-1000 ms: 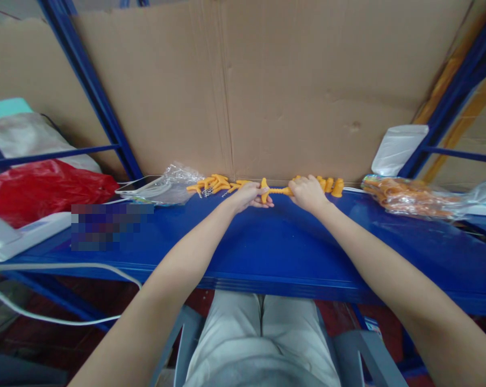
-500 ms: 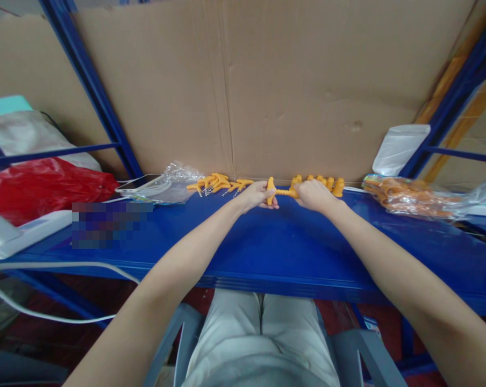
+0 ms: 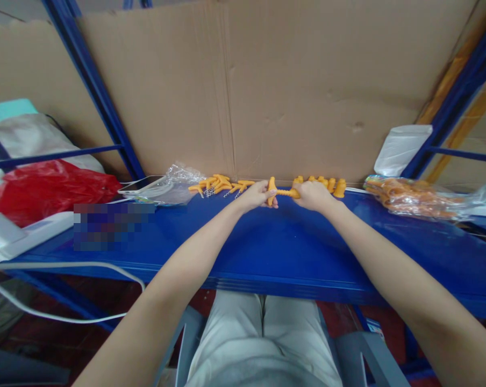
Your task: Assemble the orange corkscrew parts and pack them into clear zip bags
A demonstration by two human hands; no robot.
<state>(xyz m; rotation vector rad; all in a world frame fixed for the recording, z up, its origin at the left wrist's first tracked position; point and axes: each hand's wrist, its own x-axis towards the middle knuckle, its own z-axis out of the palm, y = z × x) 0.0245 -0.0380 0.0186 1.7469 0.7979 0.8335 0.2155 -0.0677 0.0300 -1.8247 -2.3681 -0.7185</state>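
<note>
My left hand [image 3: 258,196] is closed around an orange T-shaped handle [image 3: 271,192]. From it a thin twisted orange rod [image 3: 282,192] runs across to my right hand [image 3: 312,196], whose fingers wrap round an orange end piece [image 3: 294,193] at the rod's other end. Both hands hold these parts just above the blue table [image 3: 283,247]. Left of my left hand lie several orange handles [image 3: 216,184] with silvery, coiled-looking metal pieces. Several orange cone-like pieces [image 3: 340,188] stand behind and right of my right hand, some partly hidden by it.
A plastic bag of orange pieces [image 3: 408,198] lies to the right, below a white packet [image 3: 402,148]. At left are clear plastic wrapping [image 3: 180,180], a red bag [image 3: 53,188] and a white power strip [image 3: 41,234]. A cardboard sheet [image 3: 287,97] stands behind the table.
The view has shifted slightly. Both hands keep the same grip on the orange parts, with hardly any visible movement.
</note>
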